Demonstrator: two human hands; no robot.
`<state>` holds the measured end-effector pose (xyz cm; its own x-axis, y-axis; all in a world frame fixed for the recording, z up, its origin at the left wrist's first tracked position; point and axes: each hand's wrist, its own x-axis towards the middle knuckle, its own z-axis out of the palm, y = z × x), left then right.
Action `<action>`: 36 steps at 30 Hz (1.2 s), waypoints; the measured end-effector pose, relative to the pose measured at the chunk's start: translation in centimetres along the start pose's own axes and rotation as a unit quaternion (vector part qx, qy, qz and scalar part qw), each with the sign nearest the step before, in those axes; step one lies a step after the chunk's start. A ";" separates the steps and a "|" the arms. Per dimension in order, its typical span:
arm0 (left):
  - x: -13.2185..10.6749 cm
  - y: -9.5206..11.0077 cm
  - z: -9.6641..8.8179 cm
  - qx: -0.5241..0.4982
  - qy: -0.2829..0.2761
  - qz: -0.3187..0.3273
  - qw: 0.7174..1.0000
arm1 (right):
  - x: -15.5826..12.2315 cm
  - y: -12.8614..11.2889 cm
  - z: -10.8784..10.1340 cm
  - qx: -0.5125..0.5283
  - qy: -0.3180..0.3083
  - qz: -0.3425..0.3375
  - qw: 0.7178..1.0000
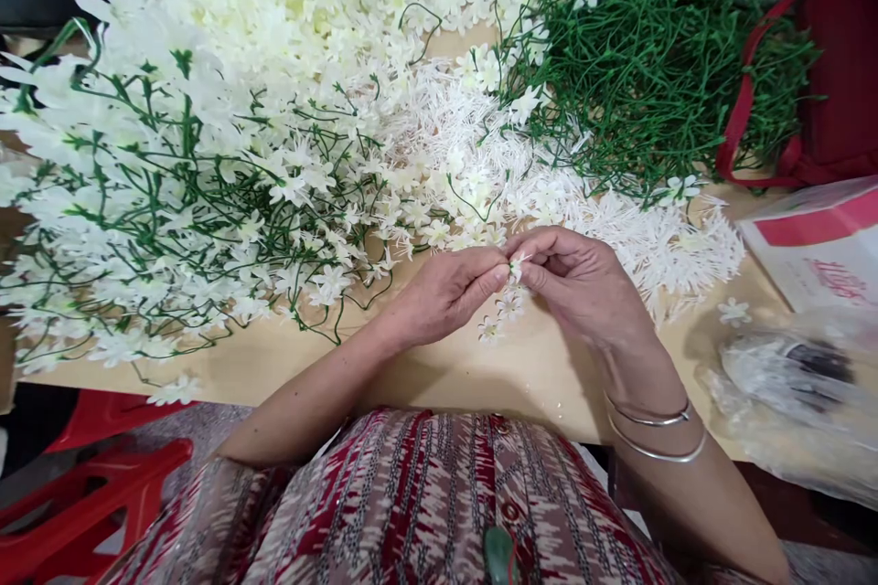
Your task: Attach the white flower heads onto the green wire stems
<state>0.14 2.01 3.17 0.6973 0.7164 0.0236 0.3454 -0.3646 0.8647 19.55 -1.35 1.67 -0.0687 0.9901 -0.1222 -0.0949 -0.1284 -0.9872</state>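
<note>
Close together over the table's near part, both hands work at one small artificial flower (pixel 517 267). My left hand (pixel 453 292) is closed in a pinch at the flower's green base. From the other side, my right hand (pixel 583 283) pinches its white part between thumb and forefinger. A few loose white blossoms (pixel 508 303) lie on the table just below the fingertips. Behind the hands spreads a heap of thin white stamens (pixel 453 119). On the left lies a big pile of white flowers on green stems (pixel 185 192).
Loose cream petals (pixel 294 0) are heaped at the back. Bare green stems (pixel 645 73) form a pile at the back right, beside a red bag (pixel 840 73). A printed white bag (pixel 816 247) and a clear plastic bag (pixel 788 384) lie at right. Red stools (pixel 102 494) stand below left.
</note>
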 end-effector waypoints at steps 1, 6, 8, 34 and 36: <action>0.1 0.0 0.1 0.006 0.003 0.001 1.000 | 0.0 0.0 0.0 -0.007 0.001 -0.001 1.000; 0.6 0.7 -0.3 -0.027 0.026 0.002 0.999 | -0.2 -0.5 0.5 -0.010 0.044 -0.026 0.999; 0.5 1.2 -1.0 -0.048 0.070 0.000 0.996 | -0.7 -1.0 0.9 -0.036 0.082 -0.058 0.994; 3.1 -4.1 -0.2 0.100 -0.005 0.170 0.980 | 2.4 4.5 -3.6 -0.537 0.110 -0.254 0.797; 2.9 -3.7 -0.3 0.085 -0.018 0.158 0.984 | 2.5 4.2 -4.0 -0.498 0.149 -0.252 0.816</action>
<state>0.71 5.63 0.14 0.8077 0.5307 0.2571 0.2058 -0.6623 0.7204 22.90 0.85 -3.19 -0.0113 0.8917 0.4524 0.8281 0.2620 -0.4956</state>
